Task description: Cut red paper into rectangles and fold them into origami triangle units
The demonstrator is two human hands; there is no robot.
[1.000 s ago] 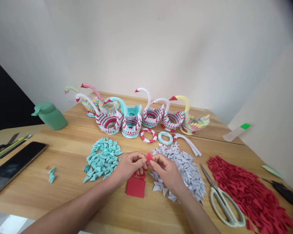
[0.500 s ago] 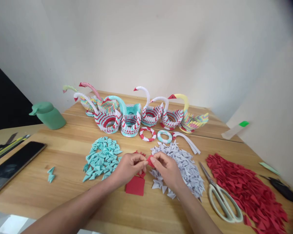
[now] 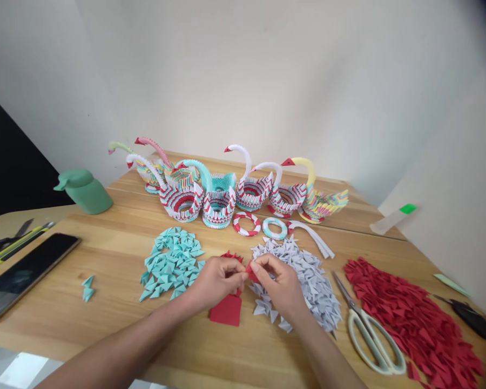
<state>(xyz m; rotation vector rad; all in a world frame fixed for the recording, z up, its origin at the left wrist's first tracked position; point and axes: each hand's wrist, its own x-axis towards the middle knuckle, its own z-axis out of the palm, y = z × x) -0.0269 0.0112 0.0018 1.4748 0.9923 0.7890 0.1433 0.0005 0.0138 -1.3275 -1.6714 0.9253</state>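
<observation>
Red paper [image 3: 251,272] is pinched in the grip of the left hand [image 3: 217,280] and right hand [image 3: 281,282], above the table [image 3: 263,354], near the red sheet [image 3: 225,313]. Folding seems in hand; careful fingertip pressure is probably called for next.

Left fingers [image 3: 235,280] and right fingers [image 3: 263,270] pinching small red paper [image 3: 251,272], flat red sheet [image 3: 225,313] below, paper swans [image 3: 218,219] behind

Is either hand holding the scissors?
No, the scissors lie on the table while the left hand and right hand pinch red paper.
</observation>
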